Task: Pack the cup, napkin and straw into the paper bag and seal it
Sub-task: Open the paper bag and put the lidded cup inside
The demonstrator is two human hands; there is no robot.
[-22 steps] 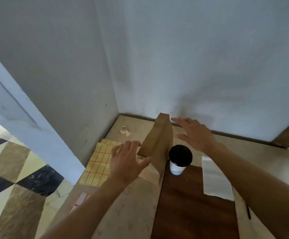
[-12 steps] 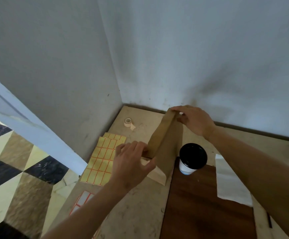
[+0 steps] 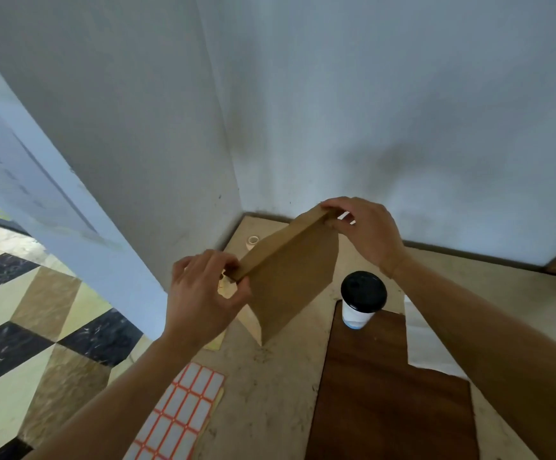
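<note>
While the brown paper bag (image 3: 289, 277) stands on the tabletop (image 3: 270, 393) with its mouth pressed flat, both hands grip its top edge, one at each end. The left hand (image 3: 203, 300) pinches the near-left corner of that edge between thumb and curled fingers; the right hand (image 3: 366, 227) pinches the far-right corner the same way, fingers folded over the paper. The bag's base touches the table near its left part, just beside a sheet of yellow labels that the left hand mostly hides.

Nothing looks packed yet. The white paper cup (image 3: 362, 298) with its black lid stands upright to the right of the bag, close to it but apart, at the far edge of a dark wooden board (image 3: 389, 393). The white napkin (image 3: 425, 343) lies flat further right, partly under the right forearm. A straw cannot be made out here. A sheet of red-edged white labels (image 3: 183, 419) lies near and to the left, and a small roll of tape (image 3: 253, 241) sits far left by the wall corner.

By my reading the task is at its very start: the bag is being readied, probably to be pulled open. Left to do are opening the mouth, putting in the cup, napkin and straw, then folding the top and sealing it, likely with a label or tape.
</note>
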